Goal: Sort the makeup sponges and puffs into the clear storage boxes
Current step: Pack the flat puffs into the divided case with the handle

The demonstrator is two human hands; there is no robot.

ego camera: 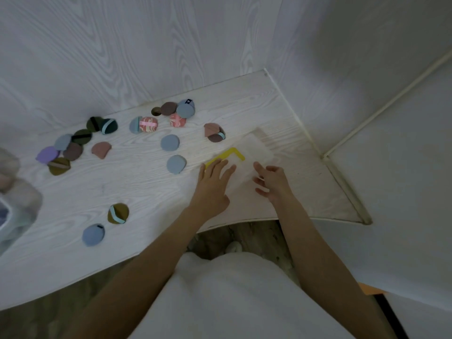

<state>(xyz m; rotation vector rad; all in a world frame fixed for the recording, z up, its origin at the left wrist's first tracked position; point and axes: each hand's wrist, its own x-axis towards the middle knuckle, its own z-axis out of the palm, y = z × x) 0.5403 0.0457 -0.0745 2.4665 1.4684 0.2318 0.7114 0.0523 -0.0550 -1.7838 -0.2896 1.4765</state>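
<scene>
Both hands, left hand (212, 185) and right hand (274, 183), rest open-fingered on the clear box (254, 155) near the table (318, 182) edge.

Your bench (137, 192) has a white top with a grey wood-grain print; its near edge runs from lower left up toward the right, and its right end is cut at an angle. Behind it you face a wall panel (146, 45) in the same pale wood grain. A plain white wall (403, 167) closes the right side, with a thin white trim strip (381, 111) running diagonally across it down to the bench corner. Beneath the bench edge you can see mottled brown flooring (259, 236). A white garment (232, 297) fills the lower centre. At lower right, a narrow orange edge (369, 289) meets a black strip (389, 314); what they belong to cannot be determined.
</scene>
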